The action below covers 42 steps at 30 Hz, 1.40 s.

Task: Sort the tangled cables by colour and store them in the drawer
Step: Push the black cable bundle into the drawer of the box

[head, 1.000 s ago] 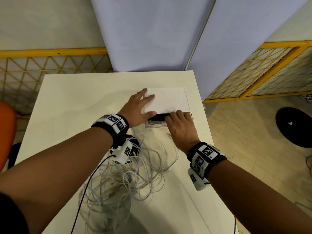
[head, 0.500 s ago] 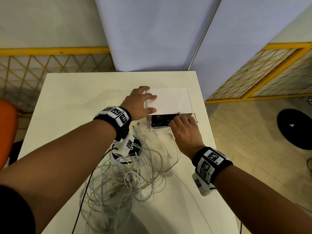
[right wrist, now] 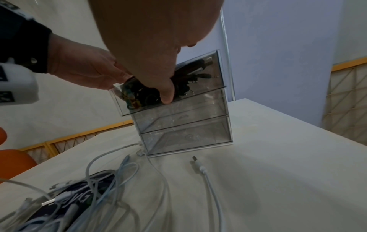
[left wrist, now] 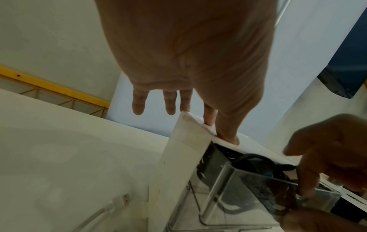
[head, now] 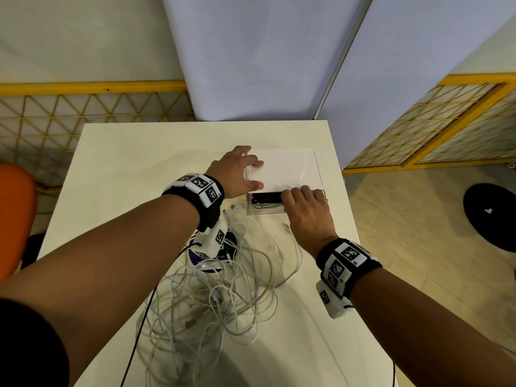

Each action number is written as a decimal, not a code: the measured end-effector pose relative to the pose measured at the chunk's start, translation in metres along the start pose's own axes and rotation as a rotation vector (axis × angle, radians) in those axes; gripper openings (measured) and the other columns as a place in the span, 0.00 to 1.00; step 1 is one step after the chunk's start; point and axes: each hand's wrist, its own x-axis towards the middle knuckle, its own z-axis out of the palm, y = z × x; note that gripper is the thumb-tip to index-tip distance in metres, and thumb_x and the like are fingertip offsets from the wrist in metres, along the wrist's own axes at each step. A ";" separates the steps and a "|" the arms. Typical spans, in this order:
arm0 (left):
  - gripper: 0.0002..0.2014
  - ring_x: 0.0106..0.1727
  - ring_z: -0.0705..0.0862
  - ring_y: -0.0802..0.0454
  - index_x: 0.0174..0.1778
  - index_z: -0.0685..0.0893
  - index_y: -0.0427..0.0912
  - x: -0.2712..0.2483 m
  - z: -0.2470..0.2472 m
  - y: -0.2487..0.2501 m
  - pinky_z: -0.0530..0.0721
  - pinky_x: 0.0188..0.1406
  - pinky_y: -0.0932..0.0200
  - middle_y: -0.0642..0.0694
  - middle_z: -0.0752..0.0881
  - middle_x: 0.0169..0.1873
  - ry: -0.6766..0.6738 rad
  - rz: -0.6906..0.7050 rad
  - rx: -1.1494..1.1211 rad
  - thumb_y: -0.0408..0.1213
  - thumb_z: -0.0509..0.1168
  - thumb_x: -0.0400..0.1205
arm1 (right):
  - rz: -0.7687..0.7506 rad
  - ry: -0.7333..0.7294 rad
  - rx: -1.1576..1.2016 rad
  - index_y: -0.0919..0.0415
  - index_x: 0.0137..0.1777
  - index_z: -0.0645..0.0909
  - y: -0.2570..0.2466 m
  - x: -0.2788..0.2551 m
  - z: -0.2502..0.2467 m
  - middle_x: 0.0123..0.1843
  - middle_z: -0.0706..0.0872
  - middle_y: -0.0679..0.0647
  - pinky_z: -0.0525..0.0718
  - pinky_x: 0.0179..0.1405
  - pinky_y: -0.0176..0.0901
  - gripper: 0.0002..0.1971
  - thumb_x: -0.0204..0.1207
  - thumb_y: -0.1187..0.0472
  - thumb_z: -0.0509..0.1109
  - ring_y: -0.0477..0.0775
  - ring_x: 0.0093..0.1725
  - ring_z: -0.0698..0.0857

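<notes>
A clear drawer unit with a white top stands on the white table. Its top drawer is pulled out a little and holds black cables, also seen through the clear wall. My left hand presses on the unit's top left corner, thumb and forefinger on the white top. My right hand pinches the front wall of the top drawer, thumb outside. A tangle of white cables lies in front of the unit.
The two lower drawers are closed. A dark round disc lies under the cable tangle. One white cable's plug lies apart, right of the tangle. An orange chair stands left of the table, whose right edge is close to the unit.
My left hand went from lying flat on the unit's top to bracing its left corner. The top drawer slid further out, and my right hand now covers more of its opening.
</notes>
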 end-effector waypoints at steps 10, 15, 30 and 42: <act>0.45 0.86 0.59 0.51 0.78 0.72 0.61 -0.010 -0.005 0.006 0.64 0.80 0.39 0.53 0.53 0.88 -0.068 -0.016 0.120 0.66 0.78 0.65 | 0.040 0.056 0.004 0.63 0.47 0.80 0.003 -0.006 0.012 0.46 0.80 0.60 0.77 0.45 0.58 0.06 0.72 0.71 0.68 0.63 0.44 0.77; 0.44 0.85 0.62 0.50 0.77 0.73 0.59 -0.007 -0.002 0.007 0.65 0.79 0.41 0.51 0.55 0.87 -0.035 -0.017 0.146 0.63 0.80 0.64 | 0.004 0.094 0.037 0.63 0.45 0.81 0.005 -0.006 0.016 0.42 0.81 0.58 0.77 0.44 0.57 0.06 0.72 0.72 0.67 0.63 0.42 0.78; 0.43 0.82 0.66 0.51 0.75 0.75 0.58 -0.006 0.001 0.006 0.67 0.77 0.41 0.50 0.58 0.86 -0.018 -0.013 0.140 0.63 0.80 0.63 | 1.410 0.042 1.289 0.59 0.58 0.71 -0.030 -0.013 -0.016 0.46 0.81 0.54 0.79 0.40 0.44 0.22 0.78 0.43 0.71 0.51 0.40 0.81; 0.44 0.83 0.66 0.51 0.76 0.75 0.58 -0.008 -0.001 0.007 0.65 0.78 0.39 0.51 0.57 0.86 -0.027 -0.015 0.134 0.62 0.81 0.64 | 1.569 0.029 1.930 0.72 0.51 0.84 -0.035 0.011 -0.004 0.49 0.86 0.68 0.91 0.53 0.52 0.10 0.76 0.65 0.76 0.62 0.48 0.91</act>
